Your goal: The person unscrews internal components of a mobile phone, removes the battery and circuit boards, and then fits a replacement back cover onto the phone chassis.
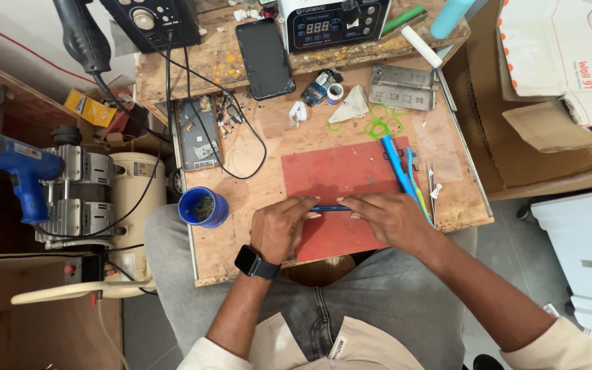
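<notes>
Your left hand (281, 226) and right hand (390, 218) pinch opposite ends of a thin blue phone (331, 208), standing it on edge over the red mat (334, 175), likely for steadiness, with the blue cup (202, 207) at nine o'clock.

Both hands, left (281, 228) and right (386, 216), palm-down, fingertips pinched toward each other

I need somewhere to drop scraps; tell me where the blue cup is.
In the head view, the blue cup stands on the wooden board's left edge, just left of the left hand and the red mat.
</notes>
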